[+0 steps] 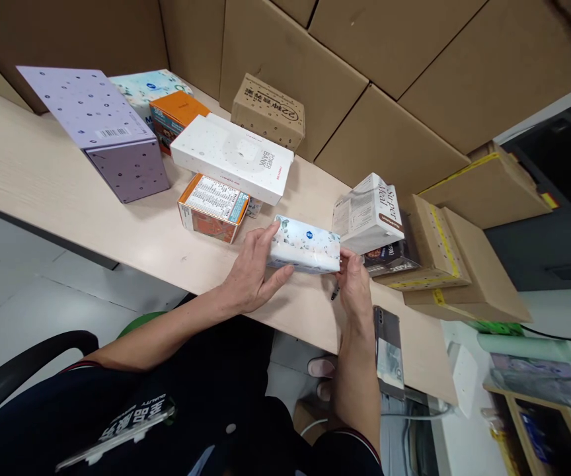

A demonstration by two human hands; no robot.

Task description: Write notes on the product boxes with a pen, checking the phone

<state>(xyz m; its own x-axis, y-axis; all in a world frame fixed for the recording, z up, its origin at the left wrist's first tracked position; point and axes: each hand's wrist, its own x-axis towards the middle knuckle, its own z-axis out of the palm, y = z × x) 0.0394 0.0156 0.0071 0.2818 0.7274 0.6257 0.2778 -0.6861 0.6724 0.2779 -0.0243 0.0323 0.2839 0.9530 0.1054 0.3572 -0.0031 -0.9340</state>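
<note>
A pale blue pack of tissues (pixel 305 243) with a leafy print is held between my two hands, over the near part of the table. My left hand (pixel 252 272) grips its left end, thumb along the near side and fingers at the far corner. At the right end, my right hand (pixel 355 281) pinches the edge with curled fingers. A dark pen (pixel 335 291) lies partly hidden just below the pack. Left of it stand an orange and white printed box (pixel 213 206) and a white power bank box (pixel 233 157). To the right is a white Super Meal box (pixel 369 213).
On the left stands a lilac box (pixel 127 168), with another floral pack (pixel 149 86) and an orange box (pixel 179 109) behind. A brown carton (pixel 268 111) sits against stacked cardboard boxes (pixel 290 59). A phone (pixel 388 347) lies near the table's front edge (pixel 310 330).
</note>
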